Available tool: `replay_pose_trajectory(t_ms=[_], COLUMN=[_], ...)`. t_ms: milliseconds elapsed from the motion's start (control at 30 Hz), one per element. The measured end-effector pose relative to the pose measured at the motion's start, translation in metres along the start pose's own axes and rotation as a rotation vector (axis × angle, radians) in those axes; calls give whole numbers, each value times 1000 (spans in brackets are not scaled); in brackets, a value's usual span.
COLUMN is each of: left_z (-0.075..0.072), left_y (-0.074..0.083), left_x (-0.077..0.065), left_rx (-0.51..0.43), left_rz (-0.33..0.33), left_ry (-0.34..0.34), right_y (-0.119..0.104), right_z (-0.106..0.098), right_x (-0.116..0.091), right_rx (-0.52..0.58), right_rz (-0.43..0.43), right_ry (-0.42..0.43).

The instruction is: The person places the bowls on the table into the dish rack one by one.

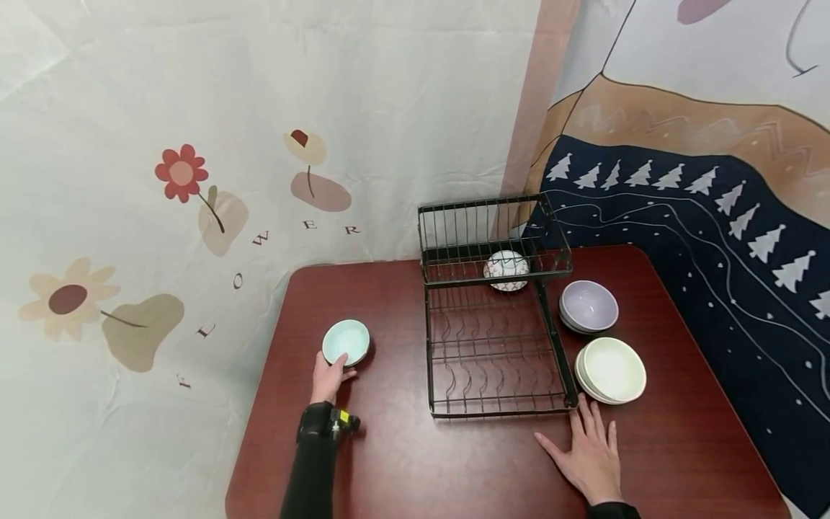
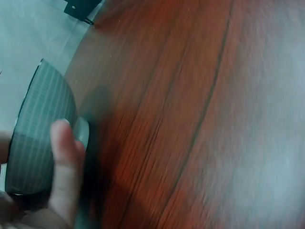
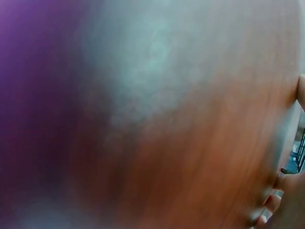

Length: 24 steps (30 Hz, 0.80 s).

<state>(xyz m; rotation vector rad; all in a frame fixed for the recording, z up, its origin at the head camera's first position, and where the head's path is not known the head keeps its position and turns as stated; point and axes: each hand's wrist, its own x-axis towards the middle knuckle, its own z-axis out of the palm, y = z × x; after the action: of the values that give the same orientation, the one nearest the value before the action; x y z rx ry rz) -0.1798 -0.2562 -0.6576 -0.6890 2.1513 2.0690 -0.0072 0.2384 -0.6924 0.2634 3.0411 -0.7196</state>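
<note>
At the left of the table, my left hand (image 1: 329, 376) grips a light mint-green bowl (image 1: 346, 340) by its near rim, thumb over the inside. The left wrist view shows the ribbed outer wall of the bowl (image 2: 45, 129) and a finger (image 2: 64, 148) against it. My right hand (image 1: 588, 455) lies with fingers spread near the front right corner of the dish rack (image 1: 502, 414), just before a stack of cream bowls (image 1: 612, 370). Nothing is held in it. In the right wrist view mostly blurred table shows, with parts of the hand (image 3: 290, 200) at the right edge.
The black two-tier wire rack stands mid-table, with a patterned white bowl (image 1: 507, 269) at its back under the upper basket. Stacked lavender bowls (image 1: 588, 306) sit to its right, behind the cream ones. Printed cloth (image 1: 402, 130) hangs behind the brown table (image 1: 415, 461).
</note>
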Motion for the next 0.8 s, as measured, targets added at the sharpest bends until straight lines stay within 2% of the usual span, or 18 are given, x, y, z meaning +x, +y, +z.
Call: replay_pose_trajectory(t_ms=[200,333,467,600,700,800], left_z=[5,7,11,19,27,38], left_y=[1,5,16,33,41,46], left_x=[0,-1,-6,-18,-27,-35], left_rx=[-37,-54,-81,-95,-68,32], left_rz=[1,26,69,105,137,197], left_ry=[1,-3,-16,-64,-100,-116], right_y=[0,1,2,2,1,-1], right_z=[0,0,1,1,-1,-3], right_x=[0,0,-1,-2,-1,-1], right_rx=[0,9,17,20,12,4], right_rz=[-2,0,2,0,-2,2], right_ry=[-6,-8,-9,-4,-9,-25])
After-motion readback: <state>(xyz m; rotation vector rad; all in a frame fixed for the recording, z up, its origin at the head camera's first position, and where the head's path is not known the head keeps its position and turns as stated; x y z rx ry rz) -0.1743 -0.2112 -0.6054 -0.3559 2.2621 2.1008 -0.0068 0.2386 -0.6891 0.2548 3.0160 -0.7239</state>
